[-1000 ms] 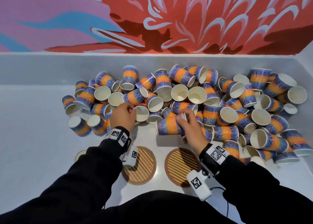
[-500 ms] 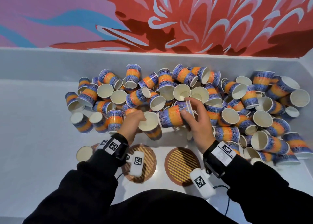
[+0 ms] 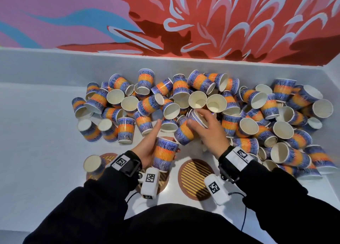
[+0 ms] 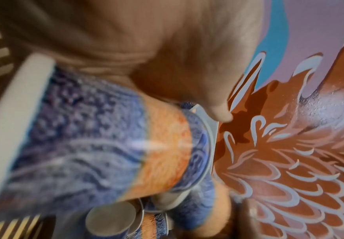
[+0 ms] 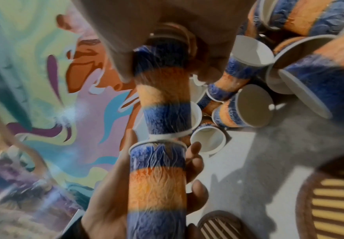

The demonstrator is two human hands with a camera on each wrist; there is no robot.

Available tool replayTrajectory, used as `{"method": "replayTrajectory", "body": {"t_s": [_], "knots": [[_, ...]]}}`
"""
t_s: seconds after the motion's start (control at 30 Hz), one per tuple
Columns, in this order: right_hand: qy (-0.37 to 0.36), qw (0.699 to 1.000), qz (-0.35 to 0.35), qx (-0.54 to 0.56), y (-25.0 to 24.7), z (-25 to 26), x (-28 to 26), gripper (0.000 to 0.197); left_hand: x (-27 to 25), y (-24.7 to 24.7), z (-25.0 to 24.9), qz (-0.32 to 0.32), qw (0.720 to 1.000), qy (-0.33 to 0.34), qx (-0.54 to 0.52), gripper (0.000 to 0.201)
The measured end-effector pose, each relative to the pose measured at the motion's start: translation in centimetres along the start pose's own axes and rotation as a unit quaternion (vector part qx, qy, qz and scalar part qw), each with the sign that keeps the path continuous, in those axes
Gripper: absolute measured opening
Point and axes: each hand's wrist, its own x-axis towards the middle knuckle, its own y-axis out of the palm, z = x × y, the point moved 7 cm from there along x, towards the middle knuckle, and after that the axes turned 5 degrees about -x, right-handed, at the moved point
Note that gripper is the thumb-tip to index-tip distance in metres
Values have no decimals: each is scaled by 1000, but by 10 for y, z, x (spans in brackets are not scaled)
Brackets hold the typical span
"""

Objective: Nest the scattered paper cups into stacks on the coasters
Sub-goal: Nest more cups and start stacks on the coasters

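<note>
A big heap of blue-and-orange paper cups [image 3: 217, 103] covers the far and right side of the white table. My left hand [image 3: 166, 139] grips one cup [image 3: 165, 156] round its side, mouth upward, above the middle coaster [image 3: 162, 179]. My right hand [image 3: 196, 118] pinches a second cup [image 3: 184, 133] by its rim, its base pointing down at the mouth of the first cup. The right wrist view shows the upper cup [image 5: 165, 100] just above the lower cup [image 5: 157, 182], bottom nearly at the rim. Blurred in the left wrist view is the held cup [image 4: 110, 145].
Three round striped coasters lie at the near edge: left [image 3: 108, 156], middle, and right [image 3: 196, 179]. A single cup [image 3: 93, 163] stands at the left coaster. The white back wall [image 3: 55, 66] and right wall close in the table. Bare table shows at the left.
My left hand has pulled a cup out of the heap toward me and turned it mouth up. My right hand has swung its cup down and left until its base meets that mouth.
</note>
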Motion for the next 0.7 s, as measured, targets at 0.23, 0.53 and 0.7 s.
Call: {"method": "replayTrajectory", "body": {"t_s": [0.23, 0.53, 0.7], "knots": [[65, 995, -21, 68, 0, -16, -1, 36, -11, -10, 4, 85, 978, 13, 189, 60], [-43, 976, 203, -70, 61, 12, -17, 68, -24, 30, -36, 50, 901, 232, 362, 40], [-49, 957, 274, -79, 75, 16, -18, 65, -26, 37, -44, 47, 874, 304, 376, 53]]}}
